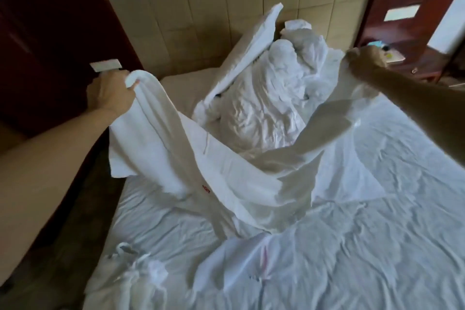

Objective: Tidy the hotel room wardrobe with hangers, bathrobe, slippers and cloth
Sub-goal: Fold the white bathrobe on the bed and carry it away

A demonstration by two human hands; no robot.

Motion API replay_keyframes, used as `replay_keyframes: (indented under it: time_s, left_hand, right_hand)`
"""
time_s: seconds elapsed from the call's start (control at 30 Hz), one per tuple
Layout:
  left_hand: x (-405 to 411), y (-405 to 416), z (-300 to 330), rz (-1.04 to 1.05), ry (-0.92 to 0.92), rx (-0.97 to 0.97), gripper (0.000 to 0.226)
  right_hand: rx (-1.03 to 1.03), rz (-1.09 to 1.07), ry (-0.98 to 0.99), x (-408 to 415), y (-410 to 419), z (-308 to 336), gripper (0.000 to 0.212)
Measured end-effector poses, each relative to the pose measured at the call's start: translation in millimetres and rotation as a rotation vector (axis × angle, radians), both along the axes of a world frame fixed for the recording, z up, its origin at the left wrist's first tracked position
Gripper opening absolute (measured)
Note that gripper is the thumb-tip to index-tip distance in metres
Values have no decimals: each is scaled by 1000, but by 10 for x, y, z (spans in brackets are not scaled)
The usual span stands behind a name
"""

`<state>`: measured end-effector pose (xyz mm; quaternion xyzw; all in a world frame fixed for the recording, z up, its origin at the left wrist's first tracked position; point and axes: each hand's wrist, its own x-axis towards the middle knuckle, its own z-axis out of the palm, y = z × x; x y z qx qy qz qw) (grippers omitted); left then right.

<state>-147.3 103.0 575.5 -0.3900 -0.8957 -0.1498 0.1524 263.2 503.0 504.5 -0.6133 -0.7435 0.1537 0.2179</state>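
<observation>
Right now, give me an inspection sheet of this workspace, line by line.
Surface: bed, white sheet wrinkled.
Job's things: white garment, likely the bathrobe, held spread above the bed.
Clutter: heap of white linen by the padded headboard; crumpled bits near the bed's edge.
Grippers: left hand and right hand each grip the garment.
Cables: nothing seen.
Surroundings: dark wood panels; nightstand with small items.

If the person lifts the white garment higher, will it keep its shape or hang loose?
Probably loose: the white garment sags deeply between the left hand and right hand. It seems light, since pinched edges carry it. Its lower part trails on the bed sheet and may drag.
</observation>
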Motion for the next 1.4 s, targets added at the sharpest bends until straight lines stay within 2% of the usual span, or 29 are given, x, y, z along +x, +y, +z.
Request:
replay_keyframes:
  time_s: [0.07,0.13,0.23,0.3,0.33,0.43,0.5,0.57,0.67,0.8,0.93,1.0,1.07,1.17,1.27,1.33,1.4]
  left_hand:
    - [118,71,-759,-45,-62,-99,29]
    - [217,91,-1569,-62,-150,-202,29]
    - [296,7,-2735,-104,-241,-379,23]
    - [356,-117,-3195,-100,-250,-446,18]
    - [373,-146,-3420,-97,-241,-483,18]
    - [348,-156,-3869,-82,-232,-602,20]
    - [329,-113,-4038,-63,-245,-661,21]
    - [304,-11,-4129,-72,-251,-698,21]
    - [274,241,-4120,-107,-230,-665,17]
    - [144,617,-3962,-142,-220,-546,16]
    - [-68,773,-4030,-163,-224,-536,17]
    - [-206,727,-4264,-137,-248,-573,19]
    - [-329,630,-4572,-74,-317,-605,23]
    - [-400,469,-4997,-25,-443,-654,39]
    - [-321,437,-5290,-145,-342,-606,67]
    - [-148,553,-5394,-309,-222,-461,62]
    - [156,787,-5411,-491,-196,-330,55]
  right_hand:
    - [-68,23,2,-69,-372,-564,44]
    - [-225,18,5,-79,-715,-1294,41]
    - [-331,-1,-60,-153,-958,-2233,27]
    - [-366,9,-33,-185,-1067,-2643,25]
    - [-393,4,30,-191,-1110,-2838,29]
    - [-523,-16,380,-333,-1190,-3217,37]
    - [-569,37,492,-598,-1245,-3244,31]
    - [-560,115,530,-995,-1288,-3122,14]
    - [-536,199,637,-1631,-1333,-2802,19]
    - [-575,255,681,-2263,-1379,-2569,21]
    - [-639,281,630,-2746,-1507,-2905,33]
    - [-708,304,598,-2930,-1623,-3263,31]
    - [-839,329,575,-3033,-1735,-3645,39]
    - [-970,293,595,-2920,-1782,-4085,40]
    - [-832,222,559,-2411,-1670,-4364,27]
    - [-706,190,456,-1904,-1589,-4469,21]
    - [-614,126,338,-1349,-1585,-4535,17]
